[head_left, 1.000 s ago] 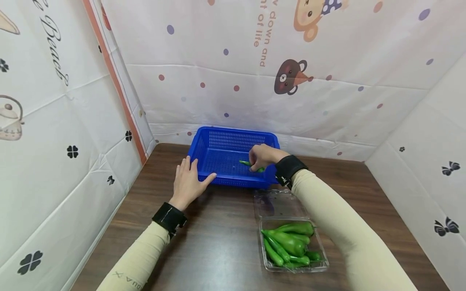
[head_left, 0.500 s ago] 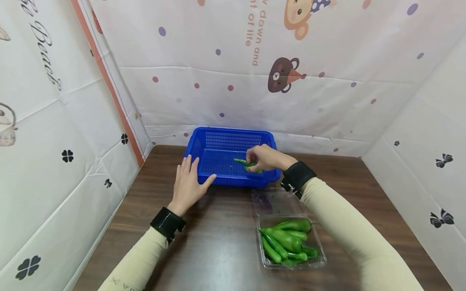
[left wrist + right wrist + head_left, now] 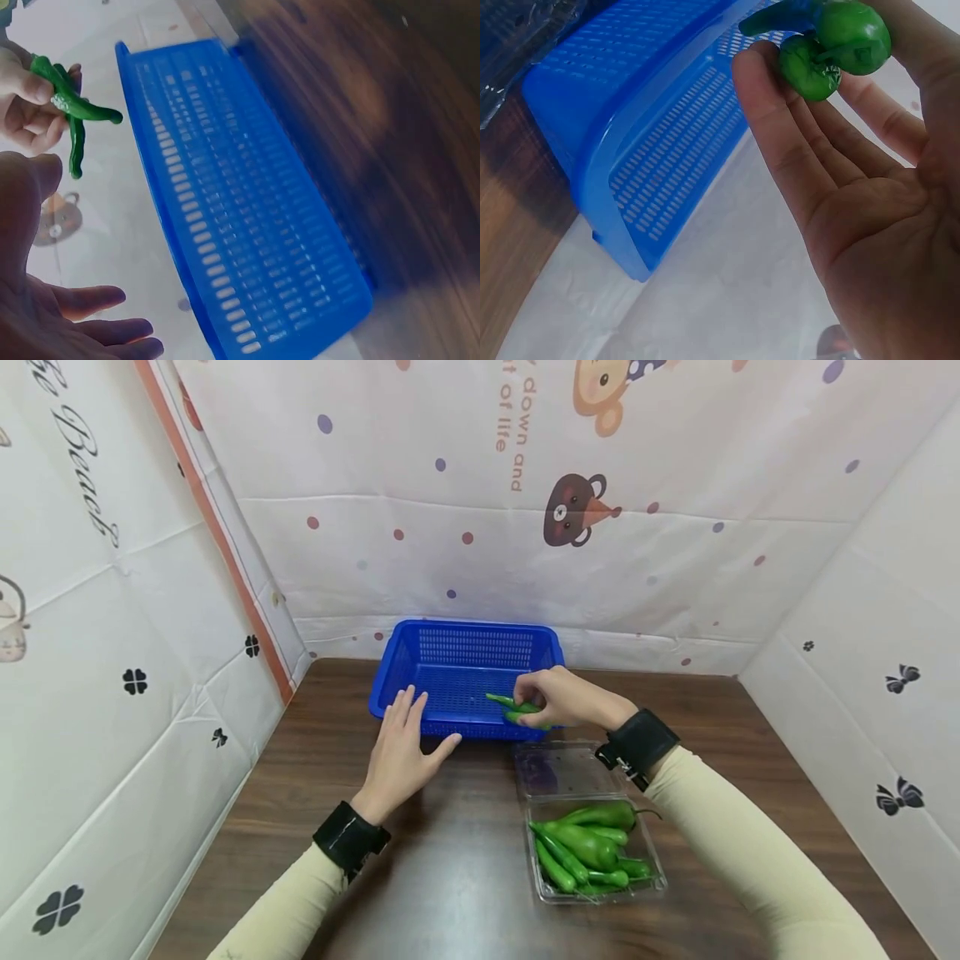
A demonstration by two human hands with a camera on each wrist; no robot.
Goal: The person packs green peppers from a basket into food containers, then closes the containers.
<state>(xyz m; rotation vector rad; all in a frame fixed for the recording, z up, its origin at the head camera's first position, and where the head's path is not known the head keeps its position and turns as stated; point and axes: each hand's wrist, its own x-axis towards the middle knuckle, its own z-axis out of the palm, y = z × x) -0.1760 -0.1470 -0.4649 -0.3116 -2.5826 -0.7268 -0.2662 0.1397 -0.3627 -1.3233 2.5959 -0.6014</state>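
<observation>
My right hand (image 3: pixel 558 697) pinches two green peppers (image 3: pixel 517 708) just above the front right corner of a blue mesh basket (image 3: pixel 420 647). The right wrist view shows the peppers (image 3: pixel 832 45) held at my fingertips (image 3: pixel 765 97), with the basket (image 3: pixel 652 135) below. My left hand (image 3: pixel 405 747) lies flat on the table with straight fingers at the basket's front left rim. From the left wrist view the held peppers (image 3: pixel 67 112) hang over the basket (image 3: pixel 247 210). The basket floor that shows is bare.
A clear plastic clamshell box (image 3: pixel 656 881) with several more green peppers (image 3: pixel 588 847) sits on the wooden table (image 3: pixel 450 877) in front of the basket, its lid (image 3: pixel 558 768) open toward the basket. Patterned sheets wall in three sides.
My right hand has drawn back from inside the basket to its front right corner, still holding the peppers. The left hand stays by the front rim. The head view has shifted slightly.
</observation>
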